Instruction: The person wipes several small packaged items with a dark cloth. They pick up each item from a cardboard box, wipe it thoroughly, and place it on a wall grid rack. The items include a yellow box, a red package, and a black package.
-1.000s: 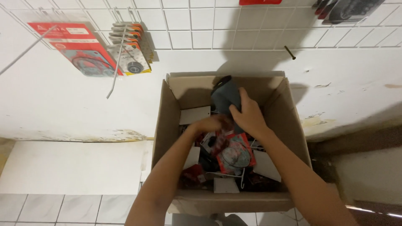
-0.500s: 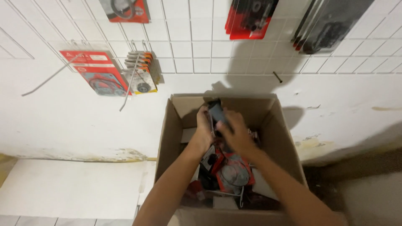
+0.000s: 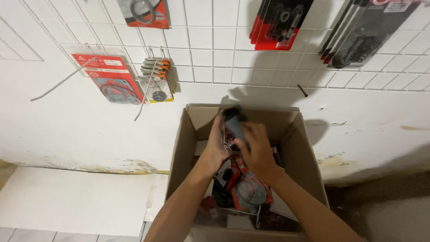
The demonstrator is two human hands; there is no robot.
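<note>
While both forearms reach in from the bottom edge of the view, the hands meet over the open cardboard box (image 3: 309, 161), above its far half. Left hand (image 3: 216, 145) is cupped around the left side of a dark packet (image 3: 234, 127), fingers curled onto it. Right hand (image 3: 259, 150) closes on the same packet from the right and below, fingers pressed against it; the packet is blurred, so its detail can't be made out. It's held upright, clear of the box's contents, just in front of the far wall of the box.

Down inside the box, near the front edge, lies a red-and-grey blister pack (image 3: 249, 192) on top of a jumble of other dark and red packets, too tangled to tell apart. The box stands on the floor against a white wall.

Up on that wall, a white wire grid (image 3: 215, 49) carries hanging goods: a red gasket card (image 3: 112, 80) at the left, a row of small carded parts (image 3: 156, 83) just beside it, red-and-black packs (image 3: 277, 22) higher up, and dark packs (image 3: 365, 33) toward the top right corner. A bare hook (image 3: 62, 80) sticks out at the left.
</note>
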